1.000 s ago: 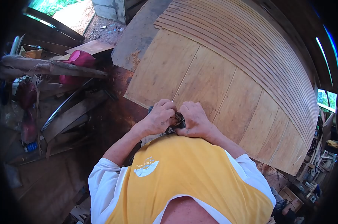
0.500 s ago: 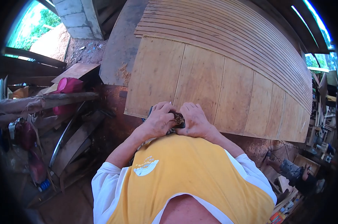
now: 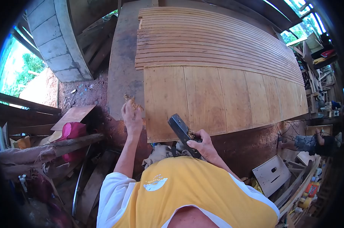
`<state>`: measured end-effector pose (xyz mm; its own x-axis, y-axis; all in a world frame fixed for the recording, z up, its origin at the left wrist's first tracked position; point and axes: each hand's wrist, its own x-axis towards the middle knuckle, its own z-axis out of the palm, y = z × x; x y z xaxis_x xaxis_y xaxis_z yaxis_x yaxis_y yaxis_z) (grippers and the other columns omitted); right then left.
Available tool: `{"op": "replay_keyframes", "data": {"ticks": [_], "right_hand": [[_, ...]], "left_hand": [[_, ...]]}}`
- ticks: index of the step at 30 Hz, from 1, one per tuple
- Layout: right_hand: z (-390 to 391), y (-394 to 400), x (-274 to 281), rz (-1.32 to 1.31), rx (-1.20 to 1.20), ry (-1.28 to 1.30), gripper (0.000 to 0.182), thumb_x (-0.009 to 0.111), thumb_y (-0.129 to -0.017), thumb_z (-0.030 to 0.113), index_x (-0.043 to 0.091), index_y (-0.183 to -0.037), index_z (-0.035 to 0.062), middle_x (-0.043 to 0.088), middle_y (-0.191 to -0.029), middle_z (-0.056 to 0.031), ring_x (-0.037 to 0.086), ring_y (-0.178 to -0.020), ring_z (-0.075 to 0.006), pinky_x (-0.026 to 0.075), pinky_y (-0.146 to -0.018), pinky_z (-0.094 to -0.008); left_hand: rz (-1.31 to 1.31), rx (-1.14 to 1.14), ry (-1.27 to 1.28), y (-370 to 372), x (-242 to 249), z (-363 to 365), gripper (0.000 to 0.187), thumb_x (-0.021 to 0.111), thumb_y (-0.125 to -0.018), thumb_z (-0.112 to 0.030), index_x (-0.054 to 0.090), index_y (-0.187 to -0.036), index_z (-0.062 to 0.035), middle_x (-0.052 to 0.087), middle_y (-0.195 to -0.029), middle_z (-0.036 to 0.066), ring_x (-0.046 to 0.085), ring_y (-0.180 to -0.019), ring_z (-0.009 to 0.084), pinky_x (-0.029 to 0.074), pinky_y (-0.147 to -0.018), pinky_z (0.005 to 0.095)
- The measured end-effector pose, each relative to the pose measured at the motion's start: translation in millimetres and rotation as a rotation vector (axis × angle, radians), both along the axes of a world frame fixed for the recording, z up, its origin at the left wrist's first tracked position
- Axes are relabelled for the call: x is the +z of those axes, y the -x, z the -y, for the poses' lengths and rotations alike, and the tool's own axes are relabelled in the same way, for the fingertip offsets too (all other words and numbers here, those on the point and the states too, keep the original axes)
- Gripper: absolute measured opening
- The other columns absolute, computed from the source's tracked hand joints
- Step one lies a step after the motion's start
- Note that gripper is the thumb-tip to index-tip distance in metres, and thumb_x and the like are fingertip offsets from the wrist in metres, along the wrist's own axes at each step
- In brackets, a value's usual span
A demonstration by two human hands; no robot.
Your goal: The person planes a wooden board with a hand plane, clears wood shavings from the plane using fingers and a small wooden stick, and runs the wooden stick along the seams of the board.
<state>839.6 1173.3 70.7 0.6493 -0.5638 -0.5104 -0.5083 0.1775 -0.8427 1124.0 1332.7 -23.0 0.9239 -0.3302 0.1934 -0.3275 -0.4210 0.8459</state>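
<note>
My right hand [image 3: 205, 146] grips a dark hand plane [image 3: 178, 126] by its rear end, in front of my waist. Curled wood shavings [image 3: 190, 133] stick out of the plane's body near my fingers. The plane's front end overlaps the near edge of a panel of joined wooden boards [image 3: 206, 97]. My left hand [image 3: 132, 118] reaches forward past the panel's left edge, its fingers loosely apart. Just beyond those fingertips, a small pile of shavings [image 3: 131, 100] shows over the dark bench top [image 3: 122, 64].
Narrow wooden strips [image 3: 213, 47] lie side by side beyond the panel. To my left are a pole [image 3: 50, 146], a pink bag [image 3: 72, 131] and loose planks. Another person's leg [image 3: 293, 143] shows at far right, near a board with a slot [image 3: 271, 171].
Both hands were together at the plane by my waist. My left hand has come off it and reached left and forward; my right hand now holds the plane alone. The view has shifted.
</note>
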Motion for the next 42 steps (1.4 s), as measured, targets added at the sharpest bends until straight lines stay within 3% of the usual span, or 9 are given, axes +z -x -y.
{"op": "replay_keyframes", "data": {"ticks": [2, 7, 13, 17, 20, 27, 36, 38, 42], "right_hand": [[-3, 2, -5, 0.034, -0.15, -0.163, 0.066, 0.086, -0.073, 0.041, 0.06, -0.11, -0.0073, 0.065, -0.102, -0.0161, 0.061, -0.097, -0.0215, 0.05, -0.088, -0.036], [11, 2, 16, -0.006, -0.107, 0.058, 0.068, 0.086, -0.073, 0.042, 0.059, -0.113, -0.0065, 0.065, -0.108, -0.0189, 0.062, -0.101, -0.0243, 0.05, -0.09, -0.038], [33, 19, -30, 0.055, -0.083, 0.326, 0.063, 0.088, -0.07, 0.042, 0.06, -0.109, -0.0007, 0.063, -0.101, -0.0171, 0.064, -0.097, -0.029, 0.051, -0.086, -0.0395], [53, 16, -43, -0.001, -0.099, 0.637, 0.06, 0.088, -0.067, 0.04, 0.057, -0.102, 0.0016, 0.06, -0.095, -0.0165, 0.063, -0.089, -0.0344, 0.05, -0.079, -0.0439], [69, 11, -48, -0.035, -0.097, 0.845, 0.06, 0.088, -0.063, 0.041, 0.055, -0.097, 0.0043, 0.057, -0.094, -0.0155, 0.059, -0.089, -0.0365, 0.047, -0.078, -0.0478], [69, -19, -72, -0.079, -0.156, 0.929, 0.058, 0.09, -0.063, 0.039, 0.056, -0.097, 0.0055, 0.059, -0.096, -0.014, 0.061, -0.09, -0.0362, 0.048, -0.078, -0.0485], [45, -39, -92, -0.077, -0.239, 1.006, 0.054, 0.091, -0.064, 0.025, 0.052, -0.097, 0.0062, 0.056, -0.095, -0.0141, 0.058, -0.09, -0.0364, 0.047, -0.079, -0.0475], [42, -41, -87, -0.104, -0.181, 1.093, 0.049, 0.089, -0.072, 0.022, 0.052, -0.1, 0.0049, 0.054, -0.092, -0.0108, 0.057, -0.084, -0.0289, 0.049, -0.079, -0.0419], [41, -40, -87, -0.127, -0.224, 0.947, 0.05, 0.089, -0.073, 0.023, 0.053, -0.101, 0.004, 0.054, -0.094, -0.0094, 0.056, -0.086, -0.0253, 0.049, -0.081, -0.0398]], "left_hand": [[0.111, -0.19, -0.128, 7, -1, 9, 0.048, 0.071, -0.094, -0.013, 0.059, -0.14, -0.0066, 0.048, -0.148, 0.024, 0.044, -0.14, 0.0423, 0.038, -0.115, 0.0485], [0.26, -0.549, -0.611, 23, 8, 51, 0.06, 0.067, -0.097, -0.034, 0.051, -0.151, -0.013, 0.032, -0.164, 0.024, 0.027, -0.152, 0.0449, 0.023, -0.122, 0.0595], [0.286, -0.553, -0.927, 12, 5, 85, 0.075, 0.053, -0.101, -0.053, 0.03, -0.165, -0.02, 0.01, -0.173, 0.02, 0.007, -0.16, 0.0415, 0.009, -0.126, 0.0612], [0.265, -0.479, -1.025, 8, 7, 102, 0.076, 0.046, -0.103, -0.058, 0.025, -0.166, -0.0215, 0.009, -0.174, 0.019, 0.006, -0.16, 0.0392, 0.008, -0.126, 0.0594], [0.294, -0.468, -1.024, 9, 2, 101, 0.077, 0.044, -0.103, -0.059, 0.023, -0.167, -0.0211, 0.01, -0.173, 0.019, 0.006, -0.16, 0.0386, 0.009, -0.127, 0.0582], [0.274, -0.481, -0.958, 9, 10, 102, 0.076, 0.049, -0.102, -0.056, 0.028, -0.165, -0.0186, 0.012, -0.173, 0.021, 0.007, -0.16, 0.0407, 0.011, -0.126, 0.0587], [0.257, -0.581, -0.638, -7, -6, 86, 0.079, 0.055, -0.099, -0.053, 0.033, -0.162, -0.01, 0.013, -0.17, 0.028, 0.005, -0.158, 0.0494, 0.01, -0.122, 0.0695], [0.237, -0.621, -0.568, -9, -4, 81, 0.079, 0.057, -0.097, -0.052, 0.036, -0.16, -0.0092, 0.014, -0.17, 0.028, 0.005, -0.157, 0.0504, 0.01, -0.121, 0.0711], [0.195, -0.636, -0.467, -14, -1, 76, 0.079, 0.06, -0.096, -0.049, 0.037, -0.159, -0.0076, 0.016, -0.169, 0.028, 0.004, -0.157, 0.0509, 0.011, -0.121, 0.0715]]}}
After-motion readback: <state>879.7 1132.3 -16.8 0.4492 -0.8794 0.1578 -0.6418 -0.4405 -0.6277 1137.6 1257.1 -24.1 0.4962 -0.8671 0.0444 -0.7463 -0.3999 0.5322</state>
